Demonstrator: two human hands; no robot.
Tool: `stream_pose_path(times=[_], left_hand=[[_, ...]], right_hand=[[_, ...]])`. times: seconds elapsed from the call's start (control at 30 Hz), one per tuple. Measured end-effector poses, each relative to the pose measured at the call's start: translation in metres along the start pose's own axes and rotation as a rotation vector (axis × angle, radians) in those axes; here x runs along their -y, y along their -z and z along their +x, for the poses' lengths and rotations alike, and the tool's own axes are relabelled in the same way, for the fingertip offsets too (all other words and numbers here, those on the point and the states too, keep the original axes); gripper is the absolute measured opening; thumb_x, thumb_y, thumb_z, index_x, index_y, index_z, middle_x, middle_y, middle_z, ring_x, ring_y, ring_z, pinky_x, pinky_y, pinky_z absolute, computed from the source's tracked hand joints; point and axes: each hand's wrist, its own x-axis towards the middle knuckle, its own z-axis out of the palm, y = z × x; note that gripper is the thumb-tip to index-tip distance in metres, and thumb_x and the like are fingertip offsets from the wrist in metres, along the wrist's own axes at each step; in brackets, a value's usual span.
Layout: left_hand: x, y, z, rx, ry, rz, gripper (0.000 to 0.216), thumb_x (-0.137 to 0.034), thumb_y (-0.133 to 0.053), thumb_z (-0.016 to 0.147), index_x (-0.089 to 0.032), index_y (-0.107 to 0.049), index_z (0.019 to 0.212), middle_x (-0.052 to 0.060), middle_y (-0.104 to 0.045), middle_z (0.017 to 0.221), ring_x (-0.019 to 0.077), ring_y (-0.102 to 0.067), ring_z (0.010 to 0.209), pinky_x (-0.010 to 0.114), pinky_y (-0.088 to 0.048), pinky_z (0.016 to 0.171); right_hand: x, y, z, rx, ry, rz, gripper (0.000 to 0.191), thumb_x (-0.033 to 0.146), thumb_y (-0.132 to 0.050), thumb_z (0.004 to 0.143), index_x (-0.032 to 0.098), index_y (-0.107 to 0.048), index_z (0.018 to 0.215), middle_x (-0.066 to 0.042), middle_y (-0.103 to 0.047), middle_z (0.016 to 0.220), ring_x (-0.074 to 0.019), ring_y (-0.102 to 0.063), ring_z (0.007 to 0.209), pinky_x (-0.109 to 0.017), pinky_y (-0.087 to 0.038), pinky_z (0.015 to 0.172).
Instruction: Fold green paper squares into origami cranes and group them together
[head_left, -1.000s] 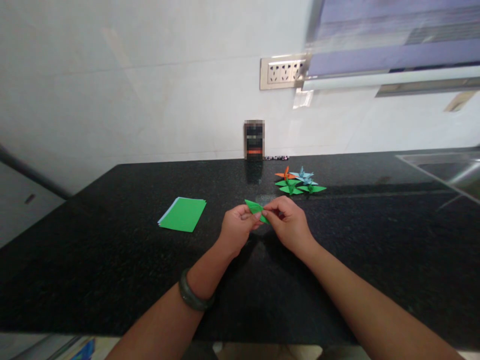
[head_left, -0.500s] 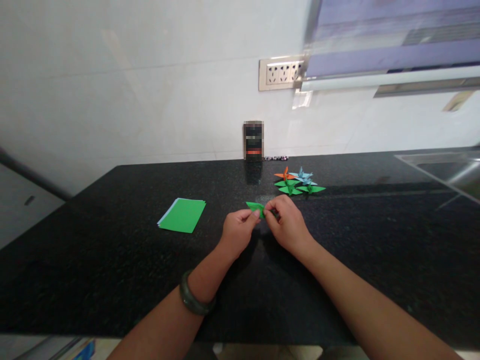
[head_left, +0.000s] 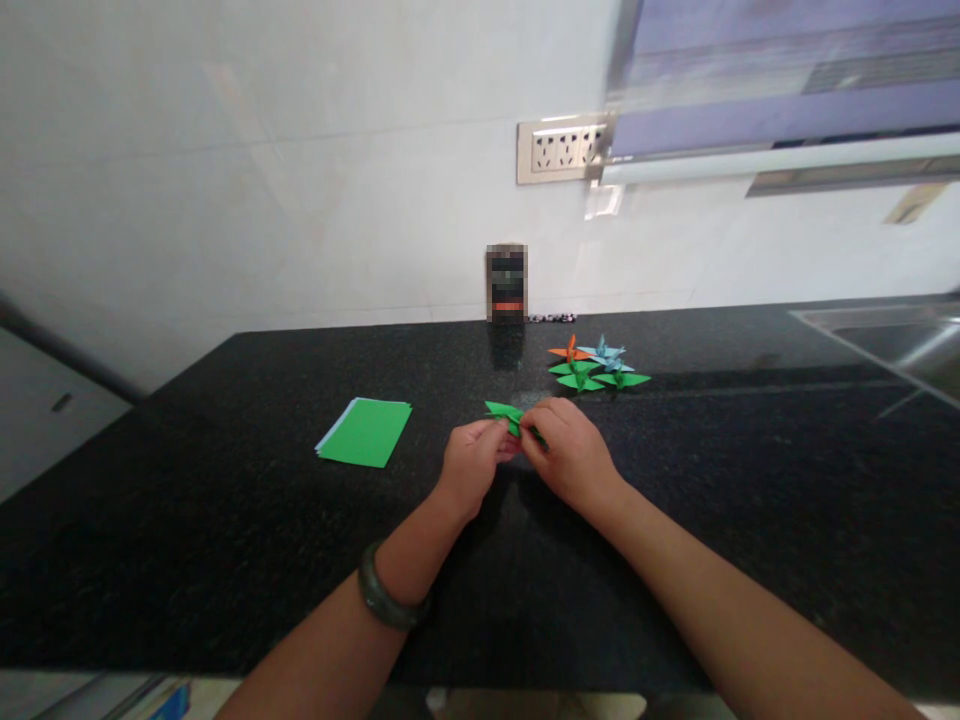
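Both my hands meet over the middle of a black stone counter (head_left: 187, 520). A small folded green paper (head_left: 504, 413) is pinched between them, its pointed tip sticking out to the left above my fingers. My left hand (head_left: 474, 465) is closed on its left part, with a dark bangle on that wrist. My right hand (head_left: 568, 455) is closed on its right part, the fingertips pressed onto the fold. Most of the paper is hidden by my fingers.
A stack of green paper sheets (head_left: 365, 431) lies to the left. Several folded paper cranes (head_left: 598, 364), green, blue and orange, sit behind my hands. A small dark blurred object (head_left: 506, 283) stands against the wall. A socket strip (head_left: 564, 150) is on the wall; a sink (head_left: 892, 340) lies far right.
My hands have shifted slightly left and closer together, still pinching the green paper; its tip now points further left. Nothing else has moved.
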Motion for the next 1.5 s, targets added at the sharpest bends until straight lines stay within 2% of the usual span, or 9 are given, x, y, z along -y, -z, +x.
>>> stream_pose_path(times=[0.2, 0.4, 0.77, 0.9, 1.0, 1.1, 1.23, 1.4, 1.5], left_hand=[[-0.0004, 0.0002, 0.0012, 0.005, 0.003, -0.015, 0.021, -0.031, -0.058, 0.07, -0.012, -0.061, 0.062, 0.002, -0.062, 0.055, 0.0109, -0.059, 0.052, 0.023, -0.049, 0.055], [-0.0015, 0.0037, 0.0025, 0.001, -0.035, -0.022, 0.02, -0.031, -0.062, 0.067, -0.016, -0.057, 0.08, -0.001, -0.064, 0.062, 0.0113, -0.062, 0.053, 0.021, -0.049, 0.051], [0.001, 0.0055, 0.0038, 0.014, 0.024, -0.012, 0.02, -0.03, -0.063, 0.069, -0.011, -0.062, 0.067, 0.003, -0.065, 0.059, 0.012, -0.062, 0.054, 0.022, -0.05, 0.052], [0.0018, 0.005, 0.0033, 0.032, 0.038, -0.093, 0.021, -0.028, -0.063, 0.071, -0.012, -0.061, 0.085, 0.003, -0.066, 0.066, 0.011, -0.063, 0.053, 0.022, -0.051, 0.052], [0.0012, 0.0049, 0.0025, 0.039, 0.028, -0.12, 0.033, -0.019, -0.065, 0.068, -0.013, -0.057, 0.099, 0.001, -0.066, 0.065, 0.0101, -0.062, 0.054, 0.022, -0.052, 0.056], [0.0006, 0.0047, 0.0022, 0.057, 0.019, -0.109, 0.033, -0.015, -0.066, 0.065, -0.012, -0.057, 0.097, 0.0, -0.065, 0.062, 0.0104, -0.063, 0.055, 0.024, -0.053, 0.061], [-0.0002, 0.0043, 0.0023, 0.053, 0.018, -0.103, 0.028, -0.016, -0.067, 0.065, -0.011, -0.058, 0.091, 0.001, -0.066, 0.064, 0.0106, -0.063, 0.055, 0.023, -0.053, 0.06], [-0.0013, 0.0042, 0.0014, 0.083, 0.017, -0.106, 0.033, -0.015, -0.067, 0.065, -0.011, -0.059, 0.096, 0.003, -0.068, 0.069, 0.0116, -0.065, 0.06, 0.023, -0.054, 0.061], [-0.0009, 0.0043, 0.0018, 0.077, 0.025, -0.1, 0.026, -0.014, -0.064, 0.068, -0.011, -0.06, 0.094, 0.004, -0.068, 0.071, 0.0122, -0.065, 0.061, 0.023, -0.054, 0.059]], right_hand=[[0.0, 0.0018, -0.0007, 0.018, -0.019, 0.06, 0.014, 0.016, -0.045, 0.084, 0.017, -0.058, 0.078, -0.007, -0.058, 0.075, -0.0185, -0.051, 0.073, -0.03, -0.042, 0.068], [-0.0027, 0.0035, -0.002, 0.004, -0.02, 0.192, 0.015, 0.014, -0.043, 0.084, 0.018, -0.056, 0.082, -0.007, -0.059, 0.078, -0.0185, -0.052, 0.075, -0.03, -0.042, 0.069], [-0.0037, 0.0055, -0.0006, 0.028, 0.023, -0.014, 0.014, 0.017, -0.048, 0.083, 0.017, -0.062, 0.079, -0.008, -0.061, 0.078, -0.02, -0.05, 0.077, -0.031, -0.042, 0.07], [-0.0043, 0.0047, -0.0004, 0.031, 0.027, -0.026, 0.015, 0.016, -0.048, 0.082, 0.018, -0.062, 0.08, -0.008, -0.061, 0.079, -0.0199, -0.05, 0.078, -0.031, -0.042, 0.07], [-0.0056, 0.0049, -0.0008, 0.026, 0.027, -0.02, 0.015, 0.017, -0.048, 0.083, 0.018, -0.062, 0.08, -0.008, -0.061, 0.08, -0.0201, -0.05, 0.079, -0.031, -0.042, 0.069], [-0.0064, 0.0055, -0.001, 0.022, 0.025, -0.019, 0.013, 0.017, -0.049, 0.082, 0.018, -0.062, 0.08, -0.008, -0.062, 0.082, -0.02, -0.051, 0.08, -0.031, -0.043, 0.07], [-0.0069, 0.0056, -0.001, 0.014, 0.036, -0.007, 0.012, 0.015, -0.05, 0.081, 0.017, -0.062, 0.079, -0.008, -0.062, 0.081, -0.0197, -0.052, 0.079, -0.031, -0.044, 0.071], [-0.0084, 0.005, -0.001, 0.007, 0.02, 0.03, 0.013, 0.013, -0.049, 0.08, 0.017, -0.061, 0.08, -0.008, -0.062, 0.081, -0.0191, -0.054, 0.08, -0.031, -0.045, 0.071], [-0.0083, 0.0049, -0.001, 0.013, 0.01, 0.037, 0.013, 0.013, -0.049, 0.08, 0.017, -0.061, 0.08, -0.008, -0.061, 0.081, -0.0188, -0.055, 0.079, -0.03, -0.045, 0.072]])
